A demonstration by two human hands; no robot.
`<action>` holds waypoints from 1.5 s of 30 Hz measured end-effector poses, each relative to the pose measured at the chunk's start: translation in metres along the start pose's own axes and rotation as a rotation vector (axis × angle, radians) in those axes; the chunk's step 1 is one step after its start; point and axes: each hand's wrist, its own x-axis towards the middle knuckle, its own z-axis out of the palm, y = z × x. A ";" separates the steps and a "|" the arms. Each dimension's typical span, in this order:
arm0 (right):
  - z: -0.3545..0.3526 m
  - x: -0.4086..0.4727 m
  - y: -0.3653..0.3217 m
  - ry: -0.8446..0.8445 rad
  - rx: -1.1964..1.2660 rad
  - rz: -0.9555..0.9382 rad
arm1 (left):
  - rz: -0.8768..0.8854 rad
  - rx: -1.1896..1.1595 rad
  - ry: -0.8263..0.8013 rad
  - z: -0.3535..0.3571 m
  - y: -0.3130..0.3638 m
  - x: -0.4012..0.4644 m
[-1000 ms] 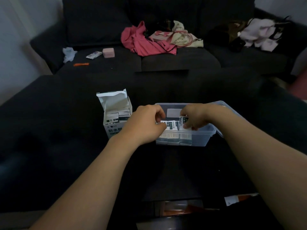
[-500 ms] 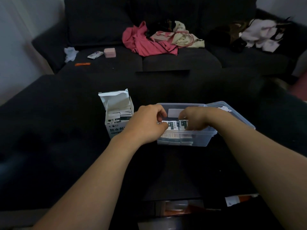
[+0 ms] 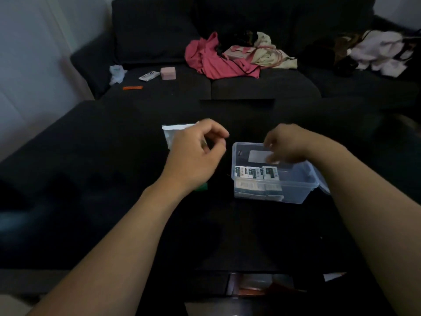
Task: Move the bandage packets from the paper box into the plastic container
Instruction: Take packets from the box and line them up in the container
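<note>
The clear plastic container (image 3: 293, 195) stands on the dark table right of centre. A row of white bandage packets (image 3: 256, 173) stands upright against its near left wall, with more stacked beneath. My right hand (image 3: 288, 144) hovers just above the container's far side, blurred, fingers hanging loosely and holding nothing. My left hand (image 3: 196, 153) hovers over the paper box (image 3: 169, 133), fingers loosely curled and empty. It hides most of the box; only the white torn flap shows.
The container's clear lid (image 3: 320, 179) hangs open on its right side. On the dark sofa behind lie a pink garment (image 3: 216, 63), a small pink box (image 3: 168, 73), a white tube (image 3: 149, 75), an orange strip (image 3: 132, 87) and pale clothes (image 3: 378, 53).
Both hands let go of the packets in the container and rose. My left hand swung left over the paper box; my right hand lifted toward the container's far side.
</note>
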 end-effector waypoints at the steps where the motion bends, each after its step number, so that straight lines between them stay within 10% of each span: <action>1: -0.001 -0.001 -0.007 0.092 0.037 -0.068 | 0.010 -0.008 0.103 -0.008 -0.001 -0.001; 5: 0.004 -0.017 -0.060 0.423 0.284 -0.445 | -0.156 0.079 0.405 -0.037 -0.017 0.000; 8: 0.015 -0.030 -0.109 0.421 0.281 -0.653 | -0.399 0.198 0.273 -0.049 -0.035 0.002; 16: 0.039 -0.013 -0.151 0.281 -0.147 -0.486 | -0.597 0.243 -0.139 -0.056 -0.052 -0.002; 33: 0.036 -0.007 -0.145 0.377 -0.030 -0.540 | -0.716 -0.033 -0.056 -0.057 -0.050 0.000; 41: 0.003 -0.022 -0.118 0.578 0.217 -0.667 | -0.201 0.197 0.360 -0.061 -0.046 -0.001; 45: -0.009 -0.036 -0.100 0.450 0.487 -0.652 | 0.089 0.172 0.254 -0.053 -0.039 0.001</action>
